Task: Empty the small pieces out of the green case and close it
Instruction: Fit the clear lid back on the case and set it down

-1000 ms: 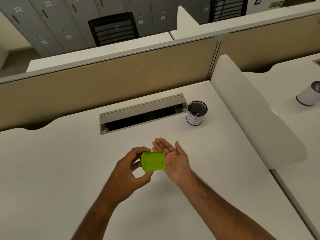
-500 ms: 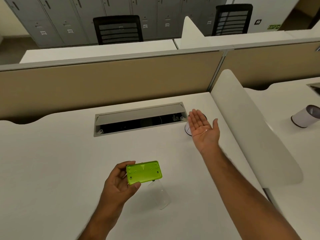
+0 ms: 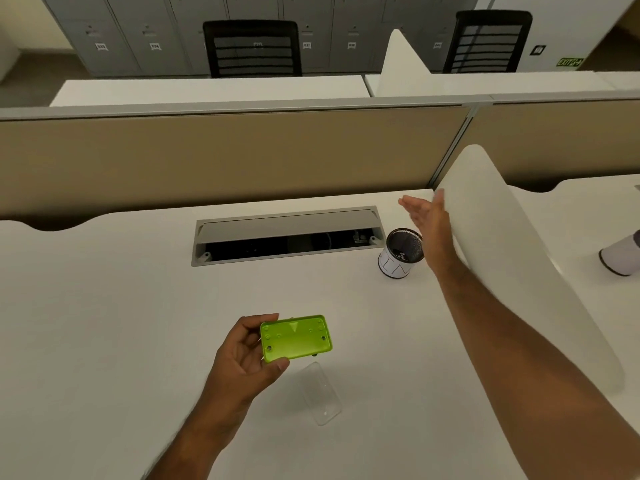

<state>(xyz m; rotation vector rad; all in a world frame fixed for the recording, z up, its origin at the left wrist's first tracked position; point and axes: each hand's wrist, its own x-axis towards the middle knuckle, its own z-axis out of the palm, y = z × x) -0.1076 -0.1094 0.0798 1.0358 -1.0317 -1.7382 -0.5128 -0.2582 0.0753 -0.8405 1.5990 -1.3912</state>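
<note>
My left hand point(image 3: 244, 358) grips the left end of the green case point(image 3: 296, 337), held flat above the white desk point(image 3: 104, 323) with its inner face up; that face looks bare. The case's clear lid point(image 3: 322, 393) hangs open below it, towards me. My right hand point(image 3: 427, 220) is stretched out with flat, spread fingers tilted on edge, just beyond and right of the black mesh cup point(image 3: 401, 252). A few small light pieces point(image 3: 401, 255) lie inside the cup.
A grey cable hatch point(image 3: 287, 233) stands open in the desk behind the case. A white curved side panel point(image 3: 512, 265) borders the desk on the right, close to my right hand. A tan partition point(image 3: 225, 157) closes the back. Another cup point(image 3: 621, 254) sits on the neighbouring desk.
My right hand left the case, travelled to the mesh cup and tipped from palm-up to on edge beside it. My left hand drew the case back and turned it flat, lid hanging open.
</note>
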